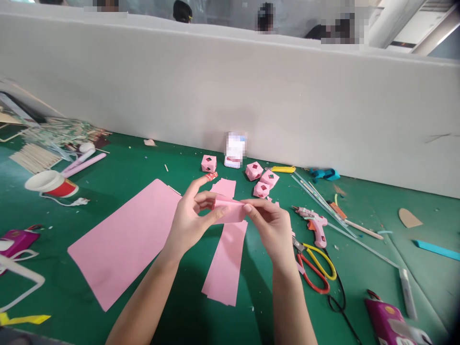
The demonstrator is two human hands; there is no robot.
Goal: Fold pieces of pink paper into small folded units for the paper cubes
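Between my two hands a small folded piece of pink paper (pixel 230 211) is held up above the table. My left hand (pixel 192 211) pinches its left end with thumb and fingers; a red-and-white wrap sits on the raised index fingertip. The right end is gripped by the thumb and fingers of my right hand (pixel 268 218). Beneath them lies a stack of pink paper strips (pixel 226 268). A large pink sheet (pixel 125 244) rests to the left. Several folded pink paper balls with diamond-shaped holes stand beyond my hands, among them one paper ball (pixel 209 164) at left and another paper ball (pixel 254 171) at right.
A phone (pixel 233 151) leans against the white partition (pixel 230 86). On the right lie a pink glue gun (pixel 314 225), scissors (pixel 316 266) and a yellow cutter (pixel 283 169). A paper cup (pixel 52 184) and wooden sticks (pixel 36 158) are at left on the green table (pixel 262 292).
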